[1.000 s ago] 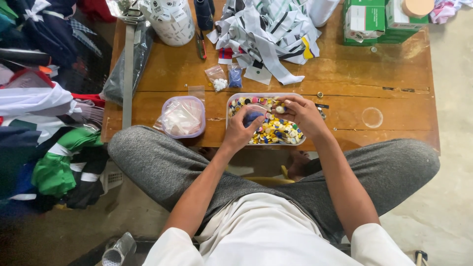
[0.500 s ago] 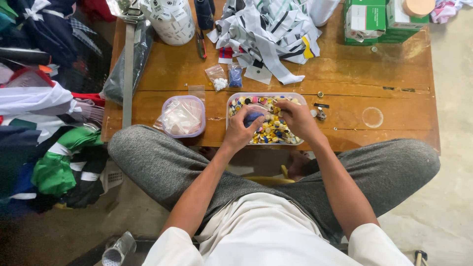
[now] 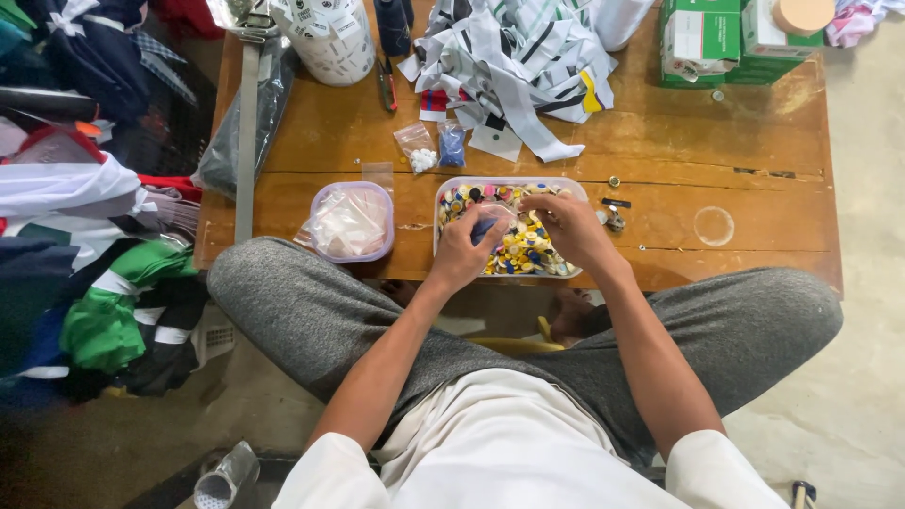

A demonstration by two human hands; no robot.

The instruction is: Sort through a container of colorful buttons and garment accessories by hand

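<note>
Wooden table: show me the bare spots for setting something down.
Bare wood lies right of the clear tub of coloured buttons, around the clear round lid, below the green boxes. Crowded: the back left, with fabric strips and small bags.

The left hand (image 3: 464, 251) and right hand (image 3: 568, 226) cover the middle of the button tray (image 3: 451, 188) at the desk's (image 3: 660, 170) near edge. Whatever the fingers (image 3: 539, 202) pinch is too small to tell. The green boxes (image 3: 702, 42) at the far right corner are cut off by the picture's top edge.

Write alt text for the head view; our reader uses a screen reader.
Both hands, left hand and right hand, reach into a clear tray of colourful buttons on a low wooden table, beside a lidded tub and fabric strips.
</note>
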